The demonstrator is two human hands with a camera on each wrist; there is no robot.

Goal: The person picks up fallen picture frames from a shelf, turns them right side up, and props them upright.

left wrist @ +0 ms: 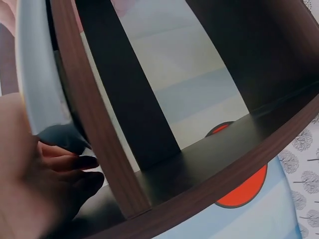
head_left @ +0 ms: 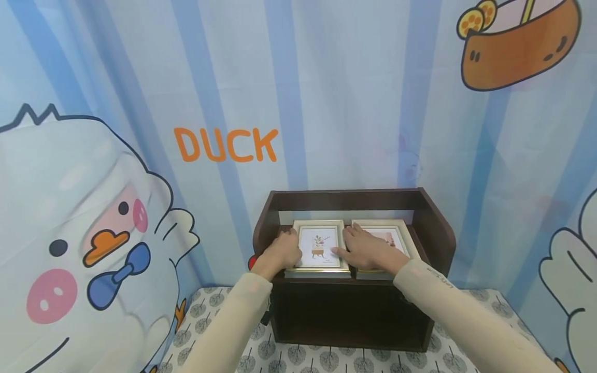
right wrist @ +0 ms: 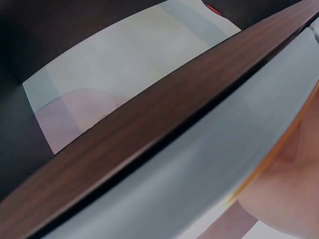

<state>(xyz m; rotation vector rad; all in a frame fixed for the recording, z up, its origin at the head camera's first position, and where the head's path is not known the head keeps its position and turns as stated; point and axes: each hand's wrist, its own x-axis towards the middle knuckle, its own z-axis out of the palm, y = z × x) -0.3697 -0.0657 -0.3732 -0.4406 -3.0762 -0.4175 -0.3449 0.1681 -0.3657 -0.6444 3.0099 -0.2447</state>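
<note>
I see two flat, rectangular picture frames lying side by side on top of a dark brown wood-grain shelf unit [head_left: 434,228]. The left frame [head_left: 318,247] has a pale, gold-edged border around a white print of a small potted plant. My left hand [head_left: 282,254] curls over its left edge, gripping it. My right hand [head_left: 368,251] lies flat with fingers straight, spanning its right edge and the right frame [head_left: 396,235]. A smooth cartoon-printed curtain [head_left: 224,145] hangs behind.
</note>
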